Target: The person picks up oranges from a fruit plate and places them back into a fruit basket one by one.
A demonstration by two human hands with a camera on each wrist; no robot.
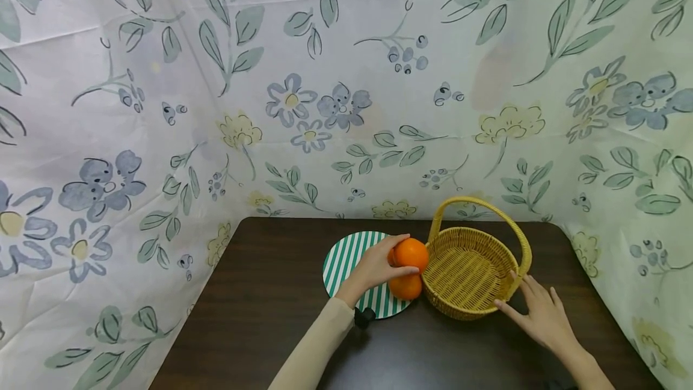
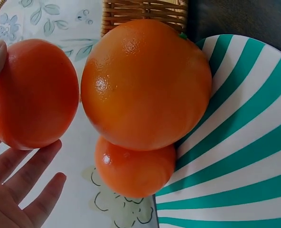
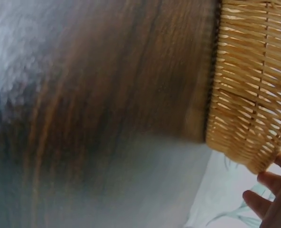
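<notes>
My left hand [image 1: 373, 266] holds an orange [image 1: 411, 254] between thumb and fingers, raised beside the left rim of a yellow wicker basket [image 1: 468, 309]. Below it, another orange [image 1: 405, 289] lies on a round green-and-white striped mat [image 1: 346, 257], and one more peeks out behind the held one. In the left wrist view the held orange [image 2: 36, 95] is apart from a large orange [image 2: 147, 85] and a smaller-looking orange [image 2: 135, 168]. With fingers spread, my right hand [image 1: 544, 315] rests on the basket's right rim near the foot of its handle [image 1: 522, 239].
The basket stands on a dark wooden table [image 1: 260, 306], its tall handle arching over the inside. A floral cloth [image 1: 346, 77] hangs close behind the table and along both sides. A black wrist device [image 1: 364, 318] sits on my left wrist.
</notes>
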